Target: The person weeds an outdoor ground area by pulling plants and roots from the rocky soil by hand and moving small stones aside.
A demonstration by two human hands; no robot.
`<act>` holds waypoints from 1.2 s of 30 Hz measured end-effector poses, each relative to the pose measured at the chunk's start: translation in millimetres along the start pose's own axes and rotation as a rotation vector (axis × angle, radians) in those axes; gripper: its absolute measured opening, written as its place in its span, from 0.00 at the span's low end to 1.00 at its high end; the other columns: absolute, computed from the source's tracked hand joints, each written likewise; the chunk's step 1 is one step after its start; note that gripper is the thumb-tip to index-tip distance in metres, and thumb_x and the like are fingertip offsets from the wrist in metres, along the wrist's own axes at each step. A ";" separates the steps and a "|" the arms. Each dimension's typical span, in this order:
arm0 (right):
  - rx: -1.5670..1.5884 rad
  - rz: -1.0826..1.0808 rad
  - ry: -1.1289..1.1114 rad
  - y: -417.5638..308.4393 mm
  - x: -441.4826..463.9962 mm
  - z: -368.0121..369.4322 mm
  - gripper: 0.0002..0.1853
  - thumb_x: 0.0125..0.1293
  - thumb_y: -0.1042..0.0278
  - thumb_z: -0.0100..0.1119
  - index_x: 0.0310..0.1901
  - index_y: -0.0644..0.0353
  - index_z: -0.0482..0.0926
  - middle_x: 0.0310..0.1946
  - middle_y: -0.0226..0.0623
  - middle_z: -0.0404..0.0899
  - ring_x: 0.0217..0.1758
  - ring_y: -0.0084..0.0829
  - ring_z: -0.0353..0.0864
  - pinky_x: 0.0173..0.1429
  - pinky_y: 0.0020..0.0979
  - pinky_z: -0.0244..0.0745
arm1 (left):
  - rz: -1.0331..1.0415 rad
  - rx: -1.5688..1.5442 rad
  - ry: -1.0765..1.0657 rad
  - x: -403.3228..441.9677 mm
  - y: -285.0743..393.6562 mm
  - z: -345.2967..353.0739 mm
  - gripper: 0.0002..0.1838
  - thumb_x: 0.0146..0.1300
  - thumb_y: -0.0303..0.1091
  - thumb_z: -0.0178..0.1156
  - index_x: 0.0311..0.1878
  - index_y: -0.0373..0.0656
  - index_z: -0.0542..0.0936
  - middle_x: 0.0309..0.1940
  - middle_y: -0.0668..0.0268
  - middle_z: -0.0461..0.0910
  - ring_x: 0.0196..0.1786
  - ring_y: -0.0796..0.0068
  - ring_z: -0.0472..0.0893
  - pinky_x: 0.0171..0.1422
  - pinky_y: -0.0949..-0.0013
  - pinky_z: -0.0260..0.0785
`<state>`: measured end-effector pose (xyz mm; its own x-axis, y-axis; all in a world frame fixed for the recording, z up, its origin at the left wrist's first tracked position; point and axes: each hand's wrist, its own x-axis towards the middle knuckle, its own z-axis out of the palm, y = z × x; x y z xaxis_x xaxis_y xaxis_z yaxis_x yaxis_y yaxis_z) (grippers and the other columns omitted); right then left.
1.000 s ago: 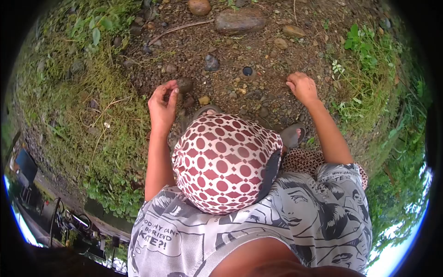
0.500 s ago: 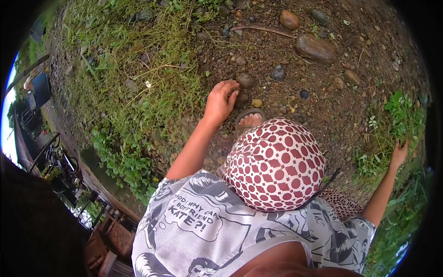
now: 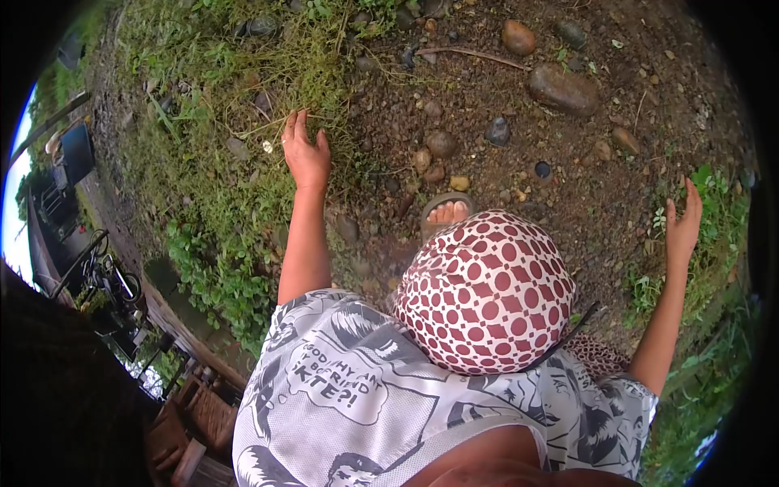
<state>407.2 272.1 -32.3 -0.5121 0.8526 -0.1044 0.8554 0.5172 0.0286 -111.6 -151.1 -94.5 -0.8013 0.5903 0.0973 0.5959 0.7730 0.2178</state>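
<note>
Left hand (image 3: 307, 160) upper left, right hand (image 3: 683, 230) far right, fingers (image 3: 301, 124) spread, nothing held afaict. Stone (image 3: 237, 148) in the weeds (image 3: 235, 191) could scrape them on a careless sweep.

Pebbly soil (image 3: 596, 203) open between the hands (image 3: 307, 159), knee (image 3: 488, 296) blocking the near side, weeds (image 3: 223, 174) flanking, big stone (image 3: 563, 89) beyond

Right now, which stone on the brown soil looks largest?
The long brown oblong stone, beside the smaller rounded orange-brown stone; every other stone there looks smaller.
</note>
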 end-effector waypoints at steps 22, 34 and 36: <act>0.286 -0.228 -0.196 -128.7 -9.6 2.9 0.19 0.61 0.71 0.59 0.55 0.57 0.76 0.61 0.39 0.69 0.65 0.43 0.67 0.66 0.40 0.64 | 0.097 0.391 -0.594 -37.4 59.9 18.4 0.16 0.55 0.48 0.63 0.32 0.43 0.81 0.29 0.56 0.82 0.34 0.57 0.82 0.39 0.58 0.74; 0.364 -0.203 -0.269 -146.0 -20.3 -0.8 0.18 0.60 0.73 0.59 0.53 0.57 0.77 0.60 0.40 0.70 0.64 0.43 0.68 0.65 0.40 0.66 | 0.120 0.169 -0.576 -22.0 21.9 4.9 0.10 0.60 0.39 0.56 0.31 0.44 0.81 0.29 0.52 0.81 0.33 0.49 0.80 0.38 0.53 0.74; 0.388 -0.201 -0.274 -144.1 -20.8 1.8 0.18 0.59 0.74 0.59 0.53 0.57 0.77 0.60 0.40 0.70 0.64 0.42 0.68 0.66 0.39 0.65 | 0.130 0.147 -0.558 -18.2 17.5 -8.8 0.11 0.60 0.39 0.57 0.30 0.43 0.81 0.28 0.52 0.80 0.32 0.49 0.80 0.37 0.53 0.73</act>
<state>294.7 179.7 -36.1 -0.6743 0.6616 -0.3282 0.7351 0.5586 -0.3842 -87.1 -150.4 -84.0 -0.5956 0.6847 -0.4200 0.7203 0.6867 0.0978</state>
